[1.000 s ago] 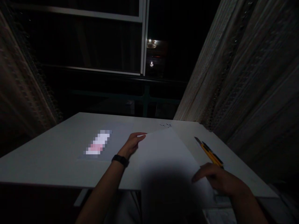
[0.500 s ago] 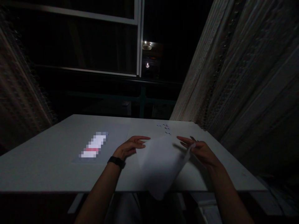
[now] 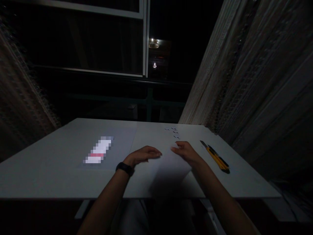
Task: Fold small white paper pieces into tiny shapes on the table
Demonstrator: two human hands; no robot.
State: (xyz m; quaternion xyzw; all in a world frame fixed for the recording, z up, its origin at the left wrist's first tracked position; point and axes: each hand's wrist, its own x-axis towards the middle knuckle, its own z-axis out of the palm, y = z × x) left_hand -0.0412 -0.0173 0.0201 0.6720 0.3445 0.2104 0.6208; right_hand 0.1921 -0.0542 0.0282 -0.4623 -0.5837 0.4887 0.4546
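A white sheet of paper [image 3: 171, 168] is bent between my hands over the front middle of the table. My right hand [image 3: 187, 152] pinches its upper right edge between thumb and fingers. My left hand [image 3: 144, 154], with a dark watch on the wrist, is at the sheet's upper left edge, its fingers together and curled onto the paper. The left thumb is mostly hidden. To the right of my right hand lie a yellow utility knife [image 3: 217, 160] and a slim dark tool beside it, whose kind I cannot make out.
Several small dark-marked pieces [image 3: 175, 133] lie beyond my hands on the white table [image 3: 49, 173]. On the left, a blurred bright rectangle [image 3: 99, 151] with a red band rests on another pale sheet [image 3: 126, 143]. Curtains [image 3: 202, 71] hang beside the dark window behind.
My right hand has moved left and inward, uncovering the utility knife, and now grips the sheet farther up. The sheet has turned and lies lower. My left hand has shifted slightly right.
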